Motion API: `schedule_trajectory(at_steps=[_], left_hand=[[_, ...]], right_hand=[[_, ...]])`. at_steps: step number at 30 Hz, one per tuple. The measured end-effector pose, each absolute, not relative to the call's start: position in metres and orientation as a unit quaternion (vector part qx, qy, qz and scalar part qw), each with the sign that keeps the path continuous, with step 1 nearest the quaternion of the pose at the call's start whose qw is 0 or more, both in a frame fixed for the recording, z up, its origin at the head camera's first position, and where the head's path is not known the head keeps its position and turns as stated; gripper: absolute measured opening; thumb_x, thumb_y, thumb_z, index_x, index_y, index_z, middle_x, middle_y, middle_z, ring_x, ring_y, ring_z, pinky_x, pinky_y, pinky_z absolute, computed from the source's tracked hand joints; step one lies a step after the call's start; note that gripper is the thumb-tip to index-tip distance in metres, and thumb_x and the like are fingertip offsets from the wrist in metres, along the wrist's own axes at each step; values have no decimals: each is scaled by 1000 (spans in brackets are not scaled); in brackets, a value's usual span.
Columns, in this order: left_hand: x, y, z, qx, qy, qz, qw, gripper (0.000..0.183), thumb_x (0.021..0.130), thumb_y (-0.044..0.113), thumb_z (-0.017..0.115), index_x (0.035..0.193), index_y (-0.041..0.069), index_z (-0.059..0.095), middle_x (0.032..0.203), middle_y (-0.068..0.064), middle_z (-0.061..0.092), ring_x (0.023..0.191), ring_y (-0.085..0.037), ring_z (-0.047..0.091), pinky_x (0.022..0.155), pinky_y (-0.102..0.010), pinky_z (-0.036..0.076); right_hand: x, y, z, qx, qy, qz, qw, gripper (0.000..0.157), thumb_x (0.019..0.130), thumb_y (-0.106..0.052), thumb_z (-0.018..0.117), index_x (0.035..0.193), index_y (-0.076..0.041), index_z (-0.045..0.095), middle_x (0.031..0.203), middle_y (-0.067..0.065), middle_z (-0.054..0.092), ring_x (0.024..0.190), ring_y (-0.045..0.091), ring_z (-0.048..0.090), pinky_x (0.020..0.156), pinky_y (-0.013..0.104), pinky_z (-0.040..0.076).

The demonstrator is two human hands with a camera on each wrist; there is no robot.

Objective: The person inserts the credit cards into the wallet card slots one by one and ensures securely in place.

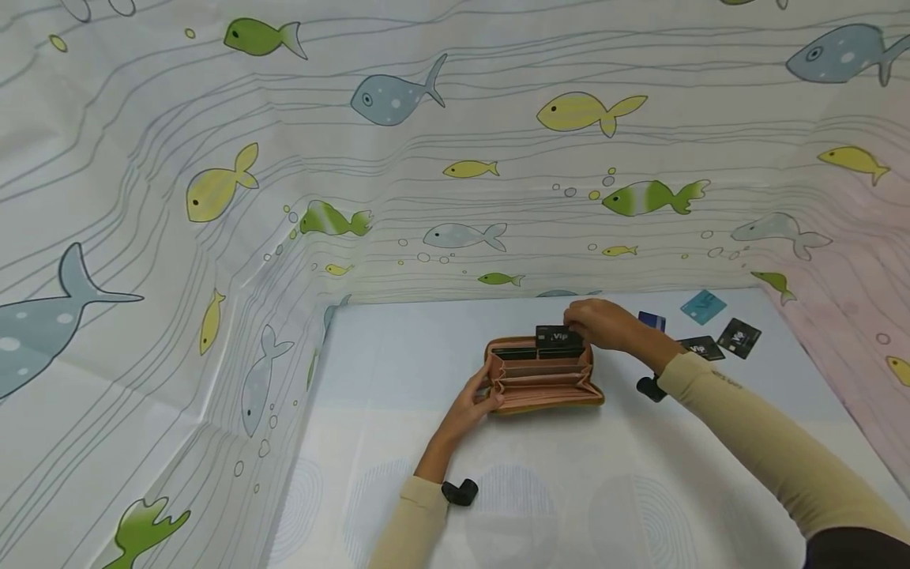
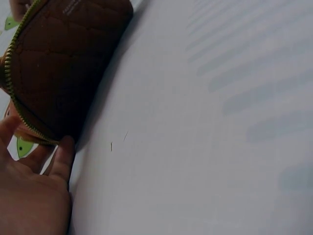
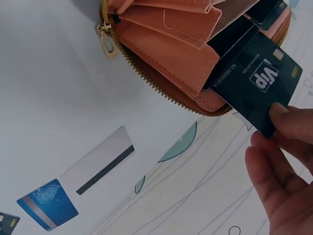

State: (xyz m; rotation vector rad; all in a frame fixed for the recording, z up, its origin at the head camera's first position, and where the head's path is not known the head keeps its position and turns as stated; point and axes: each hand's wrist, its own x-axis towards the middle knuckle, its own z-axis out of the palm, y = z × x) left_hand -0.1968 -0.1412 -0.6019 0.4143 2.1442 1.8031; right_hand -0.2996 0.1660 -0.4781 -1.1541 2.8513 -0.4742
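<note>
An unzipped brown wallet (image 1: 550, 399) stands spread on the table, its pink-orange pockets facing up. At its left end, my left hand (image 1: 465, 411) holds the edge between thumb and fingers. The left wrist view shows the wallet's quilted outside (image 2: 63, 54) and gold zipper, with fingertips at the corner. My right hand (image 1: 604, 322) pinches a black "Vip" card (image 3: 264, 81) by its outer corner between thumb and fingers. The card's other end sits in a slot at the wallet's back right. Beside it, another dark card (image 1: 515, 353) shows in the left slot.
To the right lie a teal card (image 1: 704, 307), two black cards (image 1: 739, 338) and a blue card (image 1: 652, 321) partly behind the right arm. A whitish card with a dark stripe (image 3: 102, 161) shows in the right wrist view. Fish-printed sheeting (image 1: 462, 142) rises behind the table.
</note>
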Motion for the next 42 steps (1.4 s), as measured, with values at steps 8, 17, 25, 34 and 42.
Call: schedule_trajectory(at_steps=[8, 17, 25, 34, 42], left_hand=[[-194, -142, -583, 158, 736, 637, 168, 79, 100, 10, 57, 162, 14, 9, 161, -21, 24, 139, -40, 40, 100, -34, 47], [-193, -141, -583, 152, 731, 643, 171, 78, 100, 11, 58, 162, 15, 10, 160, -21, 27, 138, -40, 41, 100, -34, 47], [-194, -139, -584, 160, 728, 644, 174, 79, 100, 9, 57, 162, 12, 8, 160, -23, 24, 137, -41, 41, 97, -30, 48], [-193, -139, -584, 142, 729, 647, 173, 79, 99, 10, 59, 162, 15, 11, 159, -22, 29, 136, -40, 43, 98, -33, 48], [-193, -141, -585, 146, 733, 642, 170, 79, 100, 11, 59, 162, 14, 10, 159, -22, 29, 137, -41, 42, 98, -31, 48]], right_hand=[[-300, 163, -479, -370, 916, -153, 11, 9, 91, 2, 68, 91, -5, 71, 85, 2, 67, 76, 14, 61, 71, 37, 54], [-302, 167, -475, -373, 918, -135, 20, 10, 91, 3, 66, 88, -6, 71, 82, 3, 66, 77, 17, 63, 71, 37, 54], [-305, 169, -473, -377, 917, -130, 33, 11, 92, 3, 64, 89, -5, 72, 84, 3, 67, 80, 19, 65, 73, 39, 55], [-306, 161, -472, -386, 916, -102, 40, 16, 91, 7, 64, 89, -7, 72, 82, 2, 65, 78, 17, 64, 72, 37, 55], [-307, 160, -473, -363, 924, -106, 49, 12, 92, 5, 65, 91, -5, 73, 85, 5, 70, 82, 21, 68, 74, 38, 57]])
